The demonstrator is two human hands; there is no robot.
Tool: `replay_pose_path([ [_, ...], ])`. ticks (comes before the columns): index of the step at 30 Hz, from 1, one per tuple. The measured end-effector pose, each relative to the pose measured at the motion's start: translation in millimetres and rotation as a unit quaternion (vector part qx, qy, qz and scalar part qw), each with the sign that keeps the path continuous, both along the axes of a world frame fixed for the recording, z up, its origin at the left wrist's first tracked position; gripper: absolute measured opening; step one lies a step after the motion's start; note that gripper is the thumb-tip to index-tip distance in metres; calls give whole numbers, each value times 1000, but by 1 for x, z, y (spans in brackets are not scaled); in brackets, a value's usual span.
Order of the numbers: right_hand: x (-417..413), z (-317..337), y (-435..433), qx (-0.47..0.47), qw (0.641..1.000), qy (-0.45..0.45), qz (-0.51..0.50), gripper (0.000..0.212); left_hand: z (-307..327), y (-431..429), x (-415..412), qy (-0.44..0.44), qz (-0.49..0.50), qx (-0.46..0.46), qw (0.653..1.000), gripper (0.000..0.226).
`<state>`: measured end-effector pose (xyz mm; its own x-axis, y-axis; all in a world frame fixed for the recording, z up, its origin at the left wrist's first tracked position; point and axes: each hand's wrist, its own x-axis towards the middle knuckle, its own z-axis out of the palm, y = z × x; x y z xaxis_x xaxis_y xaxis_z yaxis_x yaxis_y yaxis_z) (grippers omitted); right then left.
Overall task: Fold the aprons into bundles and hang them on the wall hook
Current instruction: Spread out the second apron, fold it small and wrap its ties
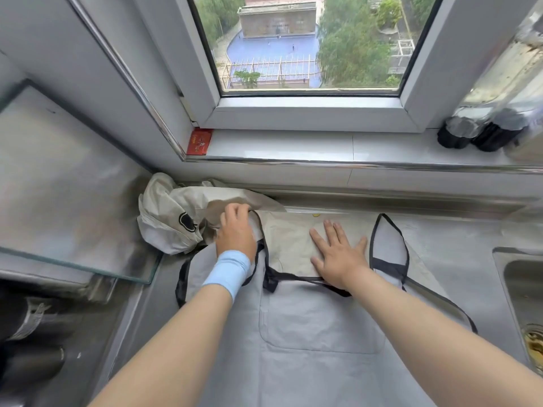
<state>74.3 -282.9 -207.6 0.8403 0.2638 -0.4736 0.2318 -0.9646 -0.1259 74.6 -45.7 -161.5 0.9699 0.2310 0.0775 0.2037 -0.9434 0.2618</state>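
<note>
A pale grey apron [317, 324] with a front pocket and black straps lies spread on the steel counter before me. Its upper part [289, 242] is folded over and shows a beige side. My right hand [338, 254] presses flat on that fold, fingers straight. My left hand [236, 230], with a light blue wristband, has its fingers curled round the fold's left edge by a black strap. A second, crumpled cream apron [173, 218] with a black logo lies bunched in the back left corner, touching my left hand's side. No wall hook is in view.
A glass stove top [70, 183] fills the left side. A steel sink [520, 286] sits at the right edge. On the window sill [293, 148] stand a red packet [199, 142] and dark-based bottles [482, 133]. A black strap loop [388, 248] lies right of my right hand.
</note>
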Motion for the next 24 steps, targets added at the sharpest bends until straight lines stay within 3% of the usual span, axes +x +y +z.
replay_pose_path([
  [4, 3, 5, 3, -59, 998, -8, 2, 67, -26, -14, -68, 48, -81, 50, 994, 12],
  [7, -16, 11, 24, -100, 992, -70, -30, 66, -48, -7, -126, 129, -38, 68, 989, 34],
  [9, -43, 16, 43, -50, 992, -120, -6, 58, -57, 0, -157, 135, -28, 77, 987, 43],
  [11, -85, 14, 61, 6, 993, -108, 54, 60, -60, 9, -181, 159, -35, 64, 985, 52],
  [14, -150, -1, 80, 11, 986, -72, 152, 69, -63, 24, -196, 224, -71, 59, 970, 65],
  [17, -165, -16, 91, -6, 992, -10, 128, 72, -57, 40, -178, 293, -116, 53, 948, 71],
  [19, -147, -11, 97, 4, 994, -29, 106, 72, -44, 48, -161, 327, -116, 19, 938, 69],
  [22, -136, 0, 103, -40, 994, 8, 105, 74, -23, 62, -163, 255, -78, -59, 962, 50],
  [24, -150, 14, 108, -51, 995, -22, 84, 67, -15, 78, -187, 175, -3, -75, 982, 42],
])
